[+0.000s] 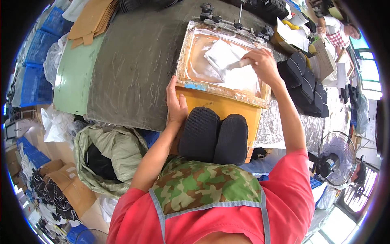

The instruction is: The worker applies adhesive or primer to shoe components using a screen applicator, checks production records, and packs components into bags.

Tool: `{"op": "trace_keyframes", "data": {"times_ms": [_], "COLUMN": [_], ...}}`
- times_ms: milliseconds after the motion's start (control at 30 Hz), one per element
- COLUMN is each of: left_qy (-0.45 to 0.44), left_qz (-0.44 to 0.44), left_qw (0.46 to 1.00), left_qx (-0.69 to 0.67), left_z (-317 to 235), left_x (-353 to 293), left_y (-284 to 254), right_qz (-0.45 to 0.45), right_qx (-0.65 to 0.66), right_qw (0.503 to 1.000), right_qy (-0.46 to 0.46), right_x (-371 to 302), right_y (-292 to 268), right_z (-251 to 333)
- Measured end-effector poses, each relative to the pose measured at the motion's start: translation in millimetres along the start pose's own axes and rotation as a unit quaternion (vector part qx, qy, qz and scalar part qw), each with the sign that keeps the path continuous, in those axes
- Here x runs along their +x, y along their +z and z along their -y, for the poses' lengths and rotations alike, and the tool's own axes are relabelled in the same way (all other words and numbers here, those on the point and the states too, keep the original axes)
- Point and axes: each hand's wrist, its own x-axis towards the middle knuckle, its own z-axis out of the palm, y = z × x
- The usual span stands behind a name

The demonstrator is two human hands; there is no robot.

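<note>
My right hand (263, 65) is closed around the pale handle of a scraper (242, 63). The scraper's white-smeared blade rests in white paste (221, 53) spread on a mesh screen. A worn wooden frame (221, 90) surrounds the screen, with a blue patch on its near side. At the frame's near left corner is my left hand (175, 105), its fingers stretched along the edge and its thumb apart. Under the frame a yellow board (195, 101) sticks out toward me. Two black insole-shaped pads (215, 136) lie side by side at its near end.
Metal clamps (237, 26) hold the frame's far side. Stacked black pads (302, 81) stand to the right, a fan (337, 158) beyond. Brown cardboard sheets (91, 20) lie far left; an open pale-green sack (118, 150) sits below. Another person (337, 34) is at the far right.
</note>
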Motion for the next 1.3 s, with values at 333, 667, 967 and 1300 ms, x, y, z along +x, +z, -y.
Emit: {"op": "trace_keyframes", "data": {"times_ms": [333, 667, 967, 1300], "left_qy": [0.020, 0.018, 0.015, 0.009], "left_qz": [0.004, 0.014, 0.014, 0.011], "left_qw": [1.000, 1.000, 1.000, 1.000], "left_qx": [0.004, -0.007, -0.001, 0.003], "left_z": [-1.4, -0.9, 1.7, 3.3], "left_x": [1.8, 1.1, -0.7, -0.6], "left_y": [5.0, 0.7, -2.3, -0.1], "right_qz": [-0.096, -0.084, -0.034, -0.008], "right_qx": [-0.076, -0.067, 0.037, -0.008], "right_qw": [0.978, 0.990, 0.981, 0.964], "right_qy": [0.167, 0.097, 0.188, 0.264], "right_x": [52.3, 3.3, -12.2, 10.5], "right_y": [58.8, -5.8, 6.7, 5.4], "right_z": [36.8, 13.0, 74.8, 12.0]}}
